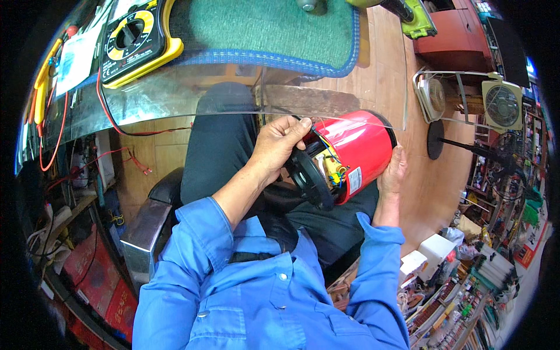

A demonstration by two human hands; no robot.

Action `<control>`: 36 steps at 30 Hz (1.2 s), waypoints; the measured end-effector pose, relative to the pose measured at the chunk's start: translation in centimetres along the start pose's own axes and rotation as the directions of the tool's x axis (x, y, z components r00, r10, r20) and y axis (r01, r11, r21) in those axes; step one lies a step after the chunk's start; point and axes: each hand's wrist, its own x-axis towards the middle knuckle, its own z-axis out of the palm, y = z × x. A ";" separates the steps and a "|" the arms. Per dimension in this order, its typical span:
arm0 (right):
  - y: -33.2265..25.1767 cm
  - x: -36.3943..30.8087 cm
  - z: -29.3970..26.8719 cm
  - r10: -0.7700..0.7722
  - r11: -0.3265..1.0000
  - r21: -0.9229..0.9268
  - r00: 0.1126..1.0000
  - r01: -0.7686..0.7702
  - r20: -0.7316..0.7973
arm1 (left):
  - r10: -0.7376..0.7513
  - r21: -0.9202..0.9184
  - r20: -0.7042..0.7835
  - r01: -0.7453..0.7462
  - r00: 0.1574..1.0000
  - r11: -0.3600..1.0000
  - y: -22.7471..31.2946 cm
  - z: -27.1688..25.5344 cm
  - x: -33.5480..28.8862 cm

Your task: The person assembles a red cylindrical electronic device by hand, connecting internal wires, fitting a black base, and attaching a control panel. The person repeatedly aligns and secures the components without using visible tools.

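Note:
Above my lap lies a red cylindrical appliance body, tilted on its side, with its near-left end open. A round black base hangs partly away from that end. Through the gap show a yellow-wrapped part and thin coloured wires. My left hand pinches the upper edge of the black base between thumb and fingers; a dark strip, perhaps a cord, shows beside the fingertips. My right hand grips the closed right end of the red body, its fingers partly hidden behind it.
A transparent tabletop edge crosses just beyond my hands. On the table are a yellow-and-black multimeter with red and black leads, and a green mat. Fans stand at right, cluttered parts lower right, a chair armrest left.

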 end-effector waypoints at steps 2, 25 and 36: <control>-0.1 -0.1 -0.2 -0.001 1.000 -0.009 1.000 0.001 0.021 | -0.018 0.010 0.004 0.018 1.000 1.000 0.1 0.2 -0.1; -1.1 0.0 1.9 -0.053 0.995 -0.080 0.998 0.051 -0.021 | 0.150 0.488 -0.011 -0.125 0.989 0.864 0.8 1.1 -1.5; -1.9 0.0 2.9 -0.107 0.991 -0.079 0.994 0.105 -0.017 | 0.133 0.744 0.352 -0.363 0.926 0.561 3.8 1.1 -3.3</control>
